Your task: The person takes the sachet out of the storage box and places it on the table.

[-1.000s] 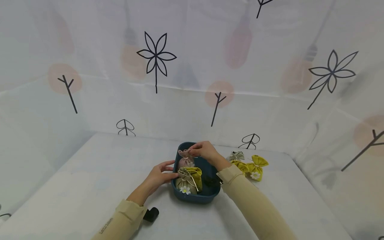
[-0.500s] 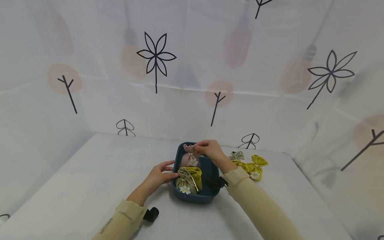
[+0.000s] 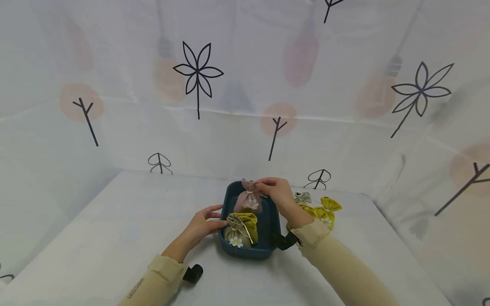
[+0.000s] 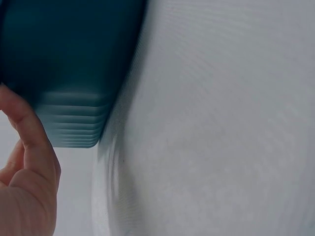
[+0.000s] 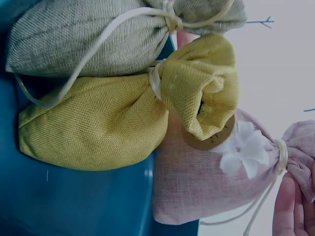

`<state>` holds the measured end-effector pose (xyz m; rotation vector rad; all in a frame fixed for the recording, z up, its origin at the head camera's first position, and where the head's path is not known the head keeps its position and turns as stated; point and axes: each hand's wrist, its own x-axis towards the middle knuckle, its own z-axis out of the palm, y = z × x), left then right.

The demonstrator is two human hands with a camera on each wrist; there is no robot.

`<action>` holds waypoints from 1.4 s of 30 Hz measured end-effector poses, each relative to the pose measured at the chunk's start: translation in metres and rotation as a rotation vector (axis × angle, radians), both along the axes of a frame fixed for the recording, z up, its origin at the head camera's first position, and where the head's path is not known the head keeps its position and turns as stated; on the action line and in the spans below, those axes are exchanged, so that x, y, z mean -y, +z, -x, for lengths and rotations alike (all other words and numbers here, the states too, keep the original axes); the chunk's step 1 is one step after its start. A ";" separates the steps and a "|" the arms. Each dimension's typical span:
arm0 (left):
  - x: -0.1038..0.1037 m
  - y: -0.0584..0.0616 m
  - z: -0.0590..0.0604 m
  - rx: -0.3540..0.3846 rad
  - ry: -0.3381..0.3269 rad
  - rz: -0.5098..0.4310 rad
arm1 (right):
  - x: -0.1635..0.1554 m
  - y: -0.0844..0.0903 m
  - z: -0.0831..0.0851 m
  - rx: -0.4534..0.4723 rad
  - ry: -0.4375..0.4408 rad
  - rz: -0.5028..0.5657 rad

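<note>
In the head view, a dark blue plastic tub stood on the white table in the lower centre of the frame. The pink linen drawstring pouch with a white flower was held at its gathered neck by the right hand, with thumb and fingers pinched together, over the far end of the tub. The left hand was laid against the tub's left wall with nearly straight fingers; nothing was gripped by it. A beige pouch and a yellow-green pouch lay in the near end. More pouches were seen to the right of the tub, partly covered by the right wrist.

In the left wrist view, only the tub's outer corner and part of the left hand were shown, cut off at the lower left.

In the right wrist view, the pink pouch was pressed against the yellow-green pouch, below the grey-beige pouch. The pouch was judged to be light, soft and not slippery; the tied neck seemed the best place for holding. Its filling could not be made out.
</note>
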<state>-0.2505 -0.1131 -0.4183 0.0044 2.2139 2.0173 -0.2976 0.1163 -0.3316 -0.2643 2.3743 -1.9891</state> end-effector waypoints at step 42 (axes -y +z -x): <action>-0.001 -0.001 0.000 -0.007 0.014 0.011 | -0.088 0.002 -0.070 -0.063 -0.153 0.131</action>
